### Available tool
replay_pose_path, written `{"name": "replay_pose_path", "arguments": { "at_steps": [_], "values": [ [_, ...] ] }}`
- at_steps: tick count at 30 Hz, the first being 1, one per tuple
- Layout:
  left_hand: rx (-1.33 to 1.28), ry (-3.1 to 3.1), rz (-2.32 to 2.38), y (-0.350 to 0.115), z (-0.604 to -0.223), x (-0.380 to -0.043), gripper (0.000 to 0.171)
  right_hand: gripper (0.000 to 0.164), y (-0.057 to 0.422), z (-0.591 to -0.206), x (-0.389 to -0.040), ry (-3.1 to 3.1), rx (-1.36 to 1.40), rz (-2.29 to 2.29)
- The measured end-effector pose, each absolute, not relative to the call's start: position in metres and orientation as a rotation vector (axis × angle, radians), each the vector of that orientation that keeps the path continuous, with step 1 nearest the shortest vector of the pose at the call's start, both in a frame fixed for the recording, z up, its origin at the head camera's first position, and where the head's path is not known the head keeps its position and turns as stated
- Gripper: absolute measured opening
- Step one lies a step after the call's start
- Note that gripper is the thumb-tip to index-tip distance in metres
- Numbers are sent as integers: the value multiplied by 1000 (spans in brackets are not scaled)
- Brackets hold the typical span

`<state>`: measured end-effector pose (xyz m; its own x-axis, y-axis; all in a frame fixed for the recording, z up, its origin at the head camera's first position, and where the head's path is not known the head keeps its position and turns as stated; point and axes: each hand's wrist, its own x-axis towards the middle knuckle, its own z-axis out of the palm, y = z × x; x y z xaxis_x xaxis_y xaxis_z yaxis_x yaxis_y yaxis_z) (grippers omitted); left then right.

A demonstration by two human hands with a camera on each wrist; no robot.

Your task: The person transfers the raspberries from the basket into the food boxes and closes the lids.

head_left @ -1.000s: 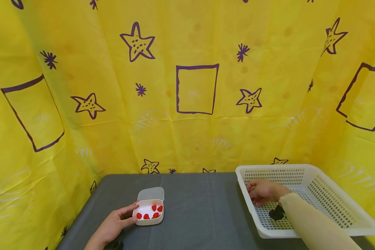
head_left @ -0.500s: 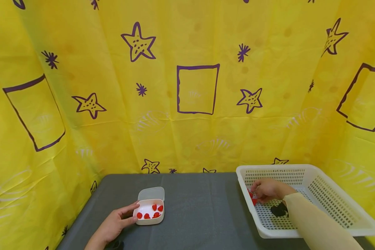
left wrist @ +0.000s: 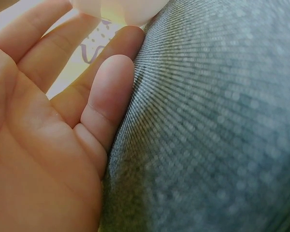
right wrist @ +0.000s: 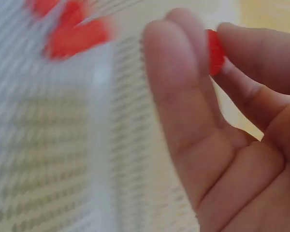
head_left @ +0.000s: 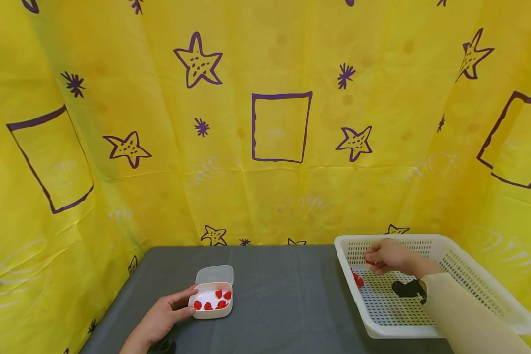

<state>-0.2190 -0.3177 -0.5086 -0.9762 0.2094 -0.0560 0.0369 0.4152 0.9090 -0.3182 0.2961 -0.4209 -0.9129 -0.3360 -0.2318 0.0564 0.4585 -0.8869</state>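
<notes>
In the head view my left hand (head_left: 161, 317) rests at the left side of a small white lidded box (head_left: 211, 314), thumb and fingers extended and touching it. Several small red berry-like pieces (head_left: 221, 304) lie inside the box, and its translucent lid (head_left: 214, 275) is folded back. My right hand (head_left: 391, 256) is over the left part of a white perforated basket (head_left: 367, 314). Between its thumb and fingertips it pinches one red berry-like piece (right wrist: 215, 52). More red pieces (head_left: 357, 279) sit on the basket floor at its left wall.
The box and basket stand on a table with a dark grey cloth (head_left: 287, 295), the basket at the right edge. Behind and at both sides hangs a yellow patterned curtain (head_left: 230, 196). A black device (head_left: 408, 289) sits at my right wrist.
My right hand has lifted from the basket's left wall and moved back and right with a red berry-like piece, uncovering others there. The left hand and the box stay still.
</notes>
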Motion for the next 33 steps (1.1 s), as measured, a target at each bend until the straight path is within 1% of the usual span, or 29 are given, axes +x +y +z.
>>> {"name": "replay_pose_path", "arguments": {
  "at_steps": [4, 6, 11, 15, 19, 23, 28, 33],
  "values": [
    [217, 2513, 1599, -316, -508, -219, 54, 38, 286, -388, -315, 2248, -265, -1687],
    [211, 2517, 1596, -317, -508, -219, 54, 41, 272, -373, -315, 2209, -291, -1765],
    [191, 2514, 1596, -319, -509, -219, 54, 35, 217, -350, -308, 2191, -348, -1837],
    [206, 2503, 1602, -319, -509, -219, 54, 29, 166, -343, -301, 2193, -412, -1828],
    [224, 2499, 1602, -318, -509, -219, 55, 26, 116, -350, -297, 2145, -505, -1822],
    [234, 2492, 1609, -320, -510, -220, 54, 19, 64, -367, -292, 2095, -542, -1818],
    [259, 2480, 1622, -320, -511, -220, 54, 10, 9, -392, -276, 2103, -471, -1823],
    [247, 2481, 1615, -320, -510, -220, 55, 8, -26, -418, -265, 2115, -407, -1862]
  ]
}}
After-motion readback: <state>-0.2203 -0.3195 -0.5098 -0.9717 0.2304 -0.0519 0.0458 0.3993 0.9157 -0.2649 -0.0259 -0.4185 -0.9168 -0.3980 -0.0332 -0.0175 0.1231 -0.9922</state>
